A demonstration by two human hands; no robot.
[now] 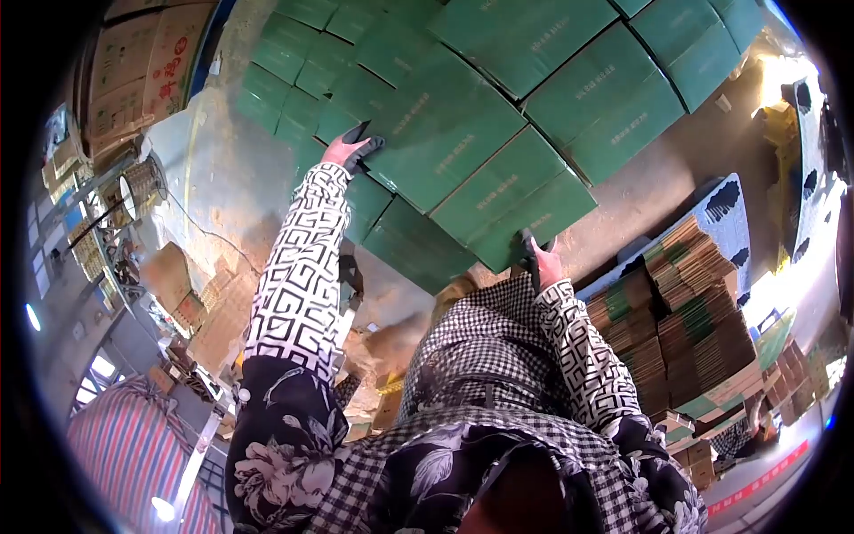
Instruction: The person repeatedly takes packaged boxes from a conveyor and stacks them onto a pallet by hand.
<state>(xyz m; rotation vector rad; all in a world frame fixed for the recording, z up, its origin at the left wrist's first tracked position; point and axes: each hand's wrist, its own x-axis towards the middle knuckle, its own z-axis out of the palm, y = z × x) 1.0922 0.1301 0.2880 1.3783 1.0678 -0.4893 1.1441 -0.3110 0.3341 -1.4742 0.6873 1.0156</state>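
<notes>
Green printed cartons (445, 116) lie packed edge to edge in front of me. My left hand (354, 149), in a pink and dark glove, is at the left edge of a large carton, its fingers spread against the side. Lower and to the right, my right hand (541, 258), gloved alike, touches the near edge of another green carton (525, 200) with thumb and fingers apart. Patterned sleeves cover both forearms.
Flattened cardboard (694, 320) is stacked at the right beside a blue pallet (721, 214). Brown cartons (147, 67) stand at the upper left. A striped cloth (133, 445) lies lower left, near a metal frame with a lamp.
</notes>
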